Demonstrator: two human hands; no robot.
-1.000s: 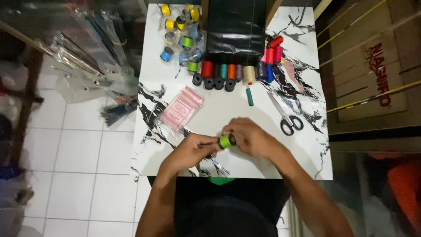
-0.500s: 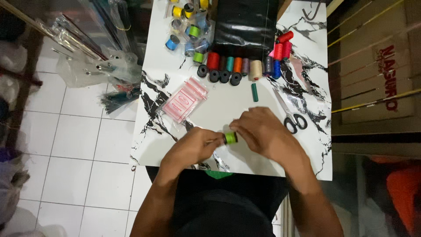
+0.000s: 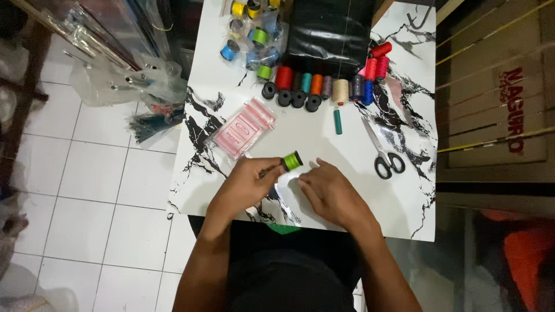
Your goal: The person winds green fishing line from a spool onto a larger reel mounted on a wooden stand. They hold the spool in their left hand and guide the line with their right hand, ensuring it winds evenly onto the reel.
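Green thread spool (image 3: 292, 160) sits low over the tabletop (image 3: 324, 138), pinched in left hand (image 3: 248, 184) fingers, axis tilted up-right; right hand (image 3: 329, 193) just right-below, fingers loosely curled, empty.

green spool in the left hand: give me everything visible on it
The green thread spool is a small cylinder wound with bright lime-green thread, with black end caps. It lies tipped on its side, axis slanting up to the right, just above the marbled white table. The left hand pinches its lower-left end with the fingertips; a thin dark piece shows there, too small to identify. The right hand sits to its right, apart from it, fingers on a clear plastic piece. Whether the spool rests on the table cannot be told.
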